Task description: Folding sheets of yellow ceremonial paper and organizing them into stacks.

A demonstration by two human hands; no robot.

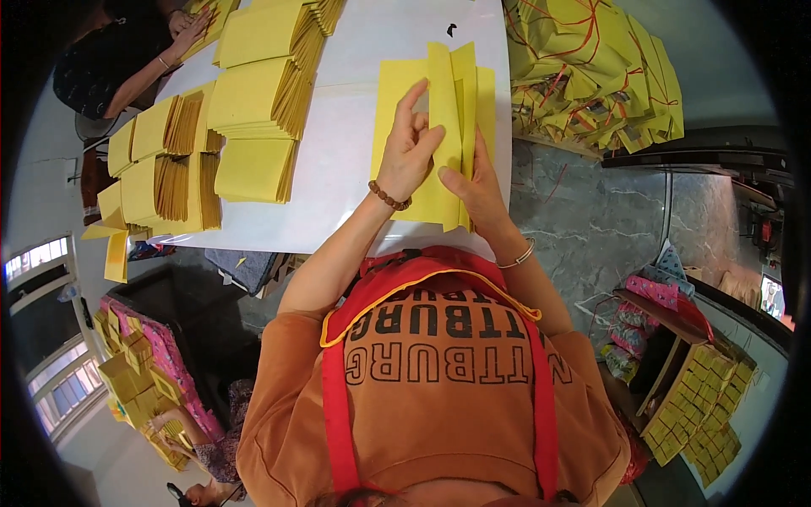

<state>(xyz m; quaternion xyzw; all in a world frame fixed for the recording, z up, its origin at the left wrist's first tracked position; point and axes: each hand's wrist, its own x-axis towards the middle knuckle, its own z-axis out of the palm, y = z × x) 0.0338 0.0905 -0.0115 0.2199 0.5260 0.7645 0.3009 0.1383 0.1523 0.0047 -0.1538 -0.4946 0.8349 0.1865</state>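
Note:
On the white table (351,118) in front of me lies a yellow paper sheet (393,80). Over it stand folded yellow sheets (443,93), their edges raised and parted toward the top. My left hand (408,156) is beside the left edge of the fold, its index finger stretched out and its thumb against the paper. At the right side, my right hand (481,188) grips the folded sheets, thumb on the front and the other fingers behind them. How many layers are held cannot be made out.
Stacks of folded yellow paper (253,106) cover the table's left part. A large pile of yellow bundles tied with red string (596,76) lies to the right. Across the table at upper left, another person's hands (193,29) rest on yellow paper. A further person works at lower left.

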